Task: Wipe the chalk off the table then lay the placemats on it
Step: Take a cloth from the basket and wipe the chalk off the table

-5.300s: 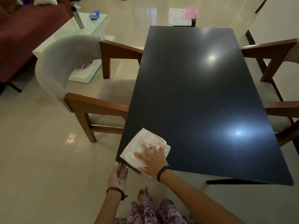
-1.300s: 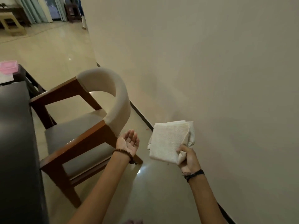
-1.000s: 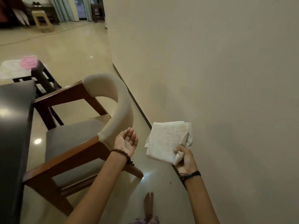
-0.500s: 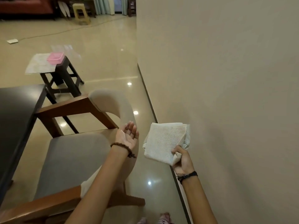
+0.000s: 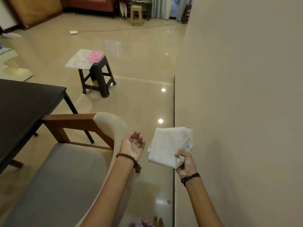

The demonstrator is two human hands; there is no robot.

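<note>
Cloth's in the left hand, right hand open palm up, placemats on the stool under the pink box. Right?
Hands swapped. The head view shows the right hand gripping the cloth and the left hand open, palm up. The placemats do lie on the stool under the pink box.

My left hand [image 5: 133, 147] is out in front of me, palm up, with the fingers a little bent. It holds nothing. A bead band sits on that wrist. My right hand [image 5: 184, 163] is beside it, a bit lower, fingers curled tight round the corner of a cloth [image 5: 167, 145]. A dark band is on that wrist.
</note>
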